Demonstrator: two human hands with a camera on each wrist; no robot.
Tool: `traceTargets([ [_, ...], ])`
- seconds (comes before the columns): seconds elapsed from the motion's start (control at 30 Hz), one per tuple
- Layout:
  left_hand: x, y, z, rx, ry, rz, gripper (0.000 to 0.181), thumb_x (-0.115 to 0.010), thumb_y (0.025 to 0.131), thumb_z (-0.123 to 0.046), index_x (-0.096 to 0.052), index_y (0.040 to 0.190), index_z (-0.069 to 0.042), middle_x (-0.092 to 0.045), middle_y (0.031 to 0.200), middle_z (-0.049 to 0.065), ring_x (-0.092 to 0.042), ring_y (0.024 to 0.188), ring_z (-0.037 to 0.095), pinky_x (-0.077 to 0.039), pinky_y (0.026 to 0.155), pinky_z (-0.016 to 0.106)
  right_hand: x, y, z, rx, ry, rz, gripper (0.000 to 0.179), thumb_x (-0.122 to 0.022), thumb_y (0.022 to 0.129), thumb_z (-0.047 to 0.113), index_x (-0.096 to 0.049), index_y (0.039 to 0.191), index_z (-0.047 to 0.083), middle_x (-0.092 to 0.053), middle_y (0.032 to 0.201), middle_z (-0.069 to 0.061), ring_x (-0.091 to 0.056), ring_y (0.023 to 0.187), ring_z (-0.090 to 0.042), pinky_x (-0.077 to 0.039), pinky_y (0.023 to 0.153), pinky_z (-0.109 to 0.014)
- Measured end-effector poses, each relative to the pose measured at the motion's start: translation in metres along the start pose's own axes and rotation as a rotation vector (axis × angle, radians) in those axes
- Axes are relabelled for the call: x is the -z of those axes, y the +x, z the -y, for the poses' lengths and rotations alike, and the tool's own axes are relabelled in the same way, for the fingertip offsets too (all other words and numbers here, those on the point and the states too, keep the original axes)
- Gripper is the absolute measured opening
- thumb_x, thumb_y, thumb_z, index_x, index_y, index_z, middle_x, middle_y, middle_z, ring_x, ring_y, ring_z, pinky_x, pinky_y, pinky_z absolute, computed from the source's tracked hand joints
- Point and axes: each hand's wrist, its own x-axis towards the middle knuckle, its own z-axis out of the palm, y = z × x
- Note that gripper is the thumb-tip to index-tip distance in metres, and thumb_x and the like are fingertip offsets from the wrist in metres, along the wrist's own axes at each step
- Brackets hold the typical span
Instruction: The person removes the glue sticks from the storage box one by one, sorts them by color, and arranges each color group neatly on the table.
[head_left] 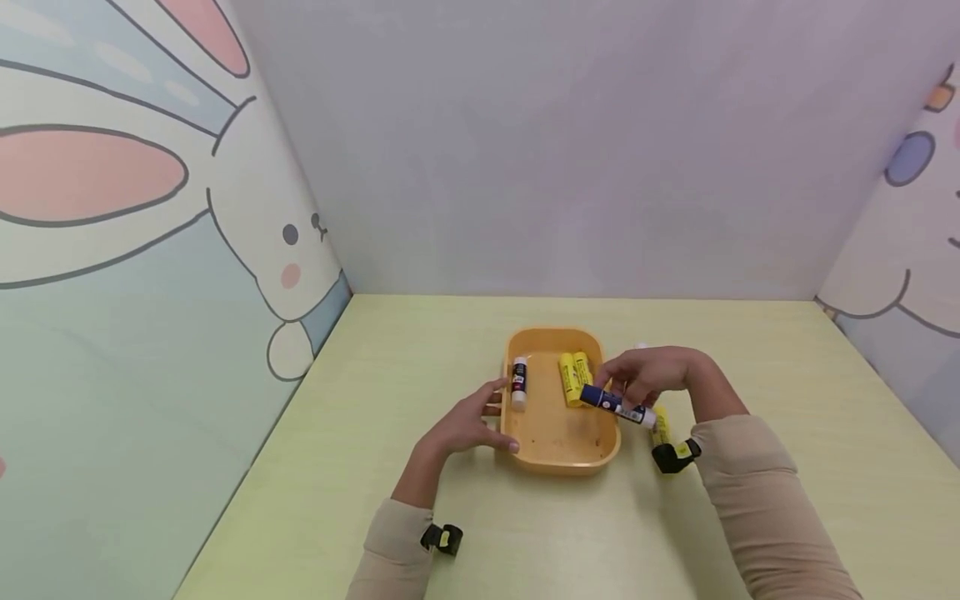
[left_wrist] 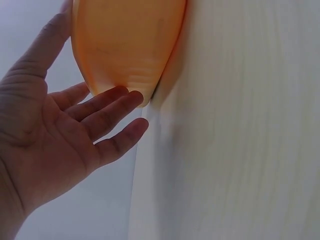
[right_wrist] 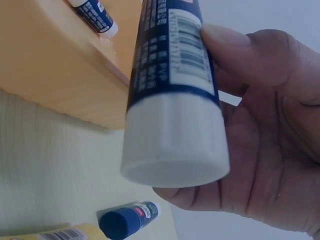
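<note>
Pinching blue stick over right rim of tray with right hand; left hand relaxed, fingers spread, touching tray's left side. Inside tray: white-ended stick left, yellow sticks right. Outside tray, to its right: lone yellow stick, second blue stick.

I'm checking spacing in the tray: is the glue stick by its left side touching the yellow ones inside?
Apart. The head view shows bare tray floor between the blue-and-white glue stick and the yellow glue sticks.
</note>
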Motion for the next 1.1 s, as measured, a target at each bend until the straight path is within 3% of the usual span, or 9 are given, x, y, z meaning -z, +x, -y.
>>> traceTargets([
  [0.37, 0.000, -0.002, -0.001, -0.012, 0.037, -0.011, 0.098, -0.086, 0.066, -0.028, -0.029, 0.146, -0.020, -0.038, 0.143, 0.000, -0.042, 0.124, 0.025, -0.041, 0.095, 0.045, 0.003, -0.017, -0.025, 0.020, 0.102, -0.146, 0.038, -0.060, 0.084, 0.004, -0.054, 0.122, 0.005, -0.055, 0.092, -0.017, -0.057, 0.073, -0.025, -0.052, 0.064, -0.037],
  [0.6, 0.001, -0.003, -0.003, -0.025, 0.012, -0.010, 0.097, -0.085, 0.066, -0.027, -0.030, 0.146, -0.019, -0.039, 0.142, 0.001, -0.043, 0.123, 0.026, -0.041, 0.095, 0.045, 0.005, -0.028, -0.041, 0.051, 0.129, -0.250, 0.041, -0.061, 0.086, 0.006, -0.048, 0.124, -0.003, -0.050, 0.095, -0.016, -0.053, 0.084, -0.028, -0.051, 0.069, -0.041],
  [0.8, 0.001, -0.003, -0.004, -0.024, 0.008, -0.009, 0.097, -0.085, 0.066, -0.026, -0.031, 0.146, -0.019, -0.043, 0.138, 0.003, -0.045, 0.120, 0.027, -0.043, 0.092, 0.045, 0.006, -0.034, -0.058, 0.051, 0.220, -0.349, 0.053, -0.062, 0.088, 0.010, -0.038, 0.131, -0.007, -0.052, 0.103, -0.016, -0.055, 0.089, -0.027, -0.051, 0.073, -0.043],
  [1.1, -0.001, -0.002, -0.001, -0.033, 0.009, -0.010, 0.096, -0.086, 0.066, -0.026, -0.032, 0.145, -0.018, -0.043, 0.139, 0.003, -0.046, 0.120, 0.027, -0.043, 0.092, 0.045, 0.005, -0.041, -0.078, 0.034, 0.293, -0.413, 0.055, -0.059, 0.090, 0.010, -0.032, 0.135, -0.009, -0.054, 0.107, -0.016, -0.056, 0.090, -0.026, -0.050, 0.073, -0.042],
])
